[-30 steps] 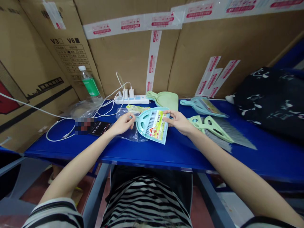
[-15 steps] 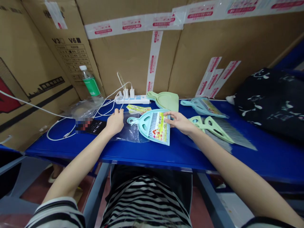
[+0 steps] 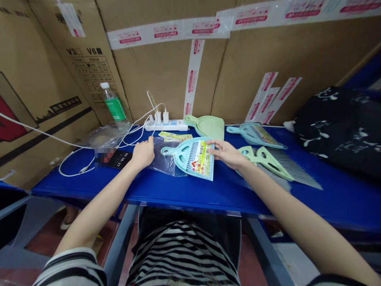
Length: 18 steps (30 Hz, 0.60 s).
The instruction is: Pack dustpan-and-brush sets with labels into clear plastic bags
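A light blue dustpan (image 3: 179,160) with a small brush (image 3: 192,153) and a yellow printed card (image 3: 203,163) nested in it is near the middle of the table. My right hand (image 3: 224,153) grips its wide edge at the card, thumb and fingers closed. My left hand (image 3: 143,152) is closed on the edge of a clear plastic bag (image 3: 163,161), which stretches toward the dustpan's handle and lies partly under it. Right of my right hand, green-handled brushes (image 3: 272,163) with grey bristles lie on the blue table.
Behind are a green dustpan (image 3: 210,126), a yellow card (image 3: 174,136) and a power strip (image 3: 166,125) with white cables. Another blue dustpan set (image 3: 257,135) lies back right, near a dark patterned bag (image 3: 342,131). At left are a phone (image 3: 119,159) and a bottle (image 3: 114,105).
My left hand has shifted slightly left, and the plastic bag looks more gathered beside it. The dustpan set has moved very slightly right with my right hand.
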{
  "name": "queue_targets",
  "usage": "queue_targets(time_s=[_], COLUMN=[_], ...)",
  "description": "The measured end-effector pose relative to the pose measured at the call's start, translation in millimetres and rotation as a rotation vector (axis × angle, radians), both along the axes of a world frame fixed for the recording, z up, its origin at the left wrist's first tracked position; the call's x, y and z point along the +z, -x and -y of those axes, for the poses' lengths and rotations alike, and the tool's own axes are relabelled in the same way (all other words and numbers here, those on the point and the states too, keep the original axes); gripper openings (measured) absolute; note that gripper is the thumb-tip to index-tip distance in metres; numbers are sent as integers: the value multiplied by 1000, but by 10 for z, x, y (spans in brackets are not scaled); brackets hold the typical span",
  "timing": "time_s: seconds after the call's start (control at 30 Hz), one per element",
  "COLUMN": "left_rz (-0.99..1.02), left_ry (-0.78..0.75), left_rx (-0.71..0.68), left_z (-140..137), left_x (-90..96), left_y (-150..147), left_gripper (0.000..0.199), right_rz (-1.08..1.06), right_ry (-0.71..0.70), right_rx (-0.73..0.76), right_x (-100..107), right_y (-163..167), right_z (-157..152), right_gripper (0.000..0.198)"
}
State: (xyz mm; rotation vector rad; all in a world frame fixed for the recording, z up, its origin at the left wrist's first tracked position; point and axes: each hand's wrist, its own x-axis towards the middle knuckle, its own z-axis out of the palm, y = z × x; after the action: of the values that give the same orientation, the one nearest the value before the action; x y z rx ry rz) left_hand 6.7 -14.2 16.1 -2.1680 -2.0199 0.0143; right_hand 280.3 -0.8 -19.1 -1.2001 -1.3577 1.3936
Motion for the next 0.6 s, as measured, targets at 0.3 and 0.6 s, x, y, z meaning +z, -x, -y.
queue_targets(time_s=[0.3, 0.6], left_rz=[214, 435], left_ry=[71, 5], left_rx=[-36, -169], left_z=[-2, -49], left_x=[27, -31], left_y=[8, 58], left_gripper=[59, 41], right_rz=[-30, -18], right_ry=[44, 44], right_rx=[3, 50], right_x=[12, -2], right_y=[21, 69], right_z=[11, 48], right_gripper=[20, 22])
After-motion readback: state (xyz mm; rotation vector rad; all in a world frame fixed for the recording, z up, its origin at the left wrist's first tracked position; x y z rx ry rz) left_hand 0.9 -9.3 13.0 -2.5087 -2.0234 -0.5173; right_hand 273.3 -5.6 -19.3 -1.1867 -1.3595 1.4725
